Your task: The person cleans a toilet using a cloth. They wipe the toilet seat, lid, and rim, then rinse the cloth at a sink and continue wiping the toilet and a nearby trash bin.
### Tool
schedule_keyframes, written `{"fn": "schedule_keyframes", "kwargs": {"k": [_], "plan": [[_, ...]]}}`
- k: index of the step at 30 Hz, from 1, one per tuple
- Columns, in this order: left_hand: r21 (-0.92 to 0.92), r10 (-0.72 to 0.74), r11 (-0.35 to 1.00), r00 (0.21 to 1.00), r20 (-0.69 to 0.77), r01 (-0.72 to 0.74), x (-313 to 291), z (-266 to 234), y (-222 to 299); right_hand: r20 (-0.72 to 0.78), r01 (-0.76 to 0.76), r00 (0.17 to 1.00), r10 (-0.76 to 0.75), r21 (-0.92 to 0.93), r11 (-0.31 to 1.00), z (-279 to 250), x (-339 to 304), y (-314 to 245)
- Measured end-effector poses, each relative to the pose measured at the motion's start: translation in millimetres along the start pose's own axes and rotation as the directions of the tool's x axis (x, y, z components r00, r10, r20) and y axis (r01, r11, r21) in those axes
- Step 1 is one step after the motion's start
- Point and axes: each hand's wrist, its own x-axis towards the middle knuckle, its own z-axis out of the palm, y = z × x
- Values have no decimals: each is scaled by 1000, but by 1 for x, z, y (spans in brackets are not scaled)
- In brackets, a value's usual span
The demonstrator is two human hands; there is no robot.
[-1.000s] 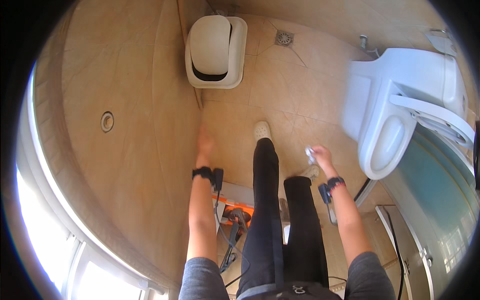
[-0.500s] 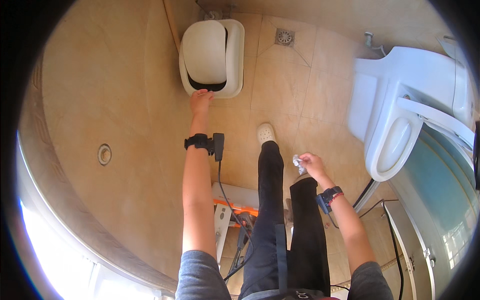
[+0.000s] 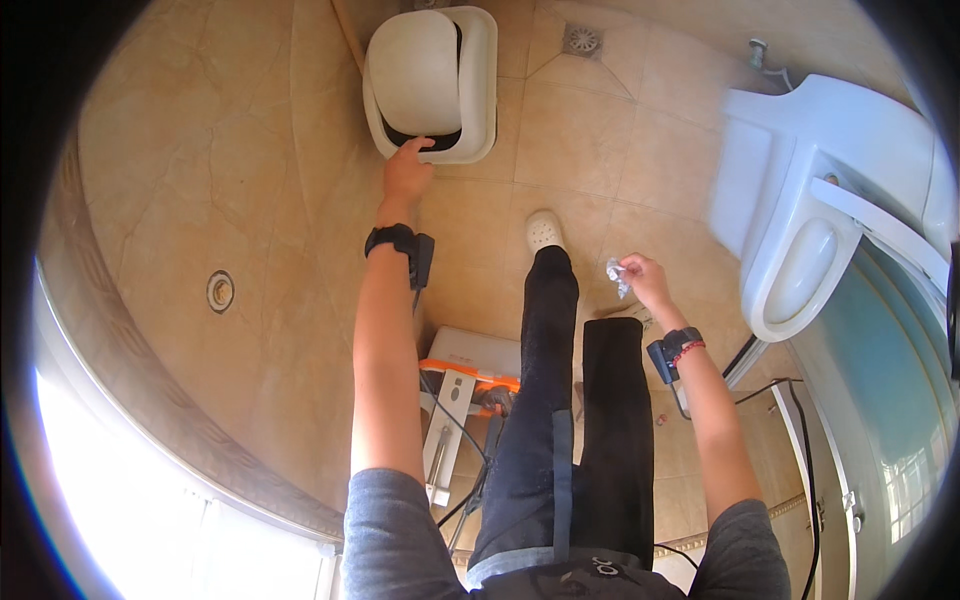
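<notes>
A white swing-lid trash bin (image 3: 481,95) stands on the tiled floor at the upper left, its lid (image 3: 413,70) tilted so that a dark gap shows along the near and right sides. At the near rim is my left hand (image 3: 407,172), back upward, with a finger stretched toward the gap and nothing visible in it. My right hand (image 3: 648,282) pinches a small crumpled piece of white paper (image 3: 618,275) above the floor, in front of my right foot. Both wrists wear black strapped devices.
A white toilet (image 3: 830,130) with its seat partly raised stands at the right. A floor drain (image 3: 582,40) lies at the far side. Beside my left leg are a grey-and-orange case (image 3: 470,350) and cables. A cabinet door (image 3: 815,480) stands ajar at the lower right.
My left hand has shifted slightly at the bin rim, one finger now more extended. My right hand has lifted a little away from my leg with the crumpled paper. The view has tilted slightly.
</notes>
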Motion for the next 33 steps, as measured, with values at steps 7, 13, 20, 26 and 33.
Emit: {"fn": "schedule_keyframes", "kwargs": {"k": [7, 13, 20, 26, 33], "plan": [[240, 46, 967, 989, 142, -80, 22, 27, -19, 3, 47, 999, -46, -93, 995, 9, 8, 15], [147, -19, 989, 999, -35, 24, 40, 14, 3, 36, -33, 999, 31, 39, 999, 13, 0, 28], [55, 89, 996, 872, -481, -71, 27, -23, 14, 44, -55, 997, 62, -140, 989, 17, 2, 14], [104, -2, 994, 959, -283, 32, -27, -3, 33, 25, 15, 1000, -8, -273, 962, 23, 11, -42], [-94, -193, 975, 976, 98, 202, -165, 34, 89, 65, 114, 983, -174, 524, 844, 0, -20, -172]]}}
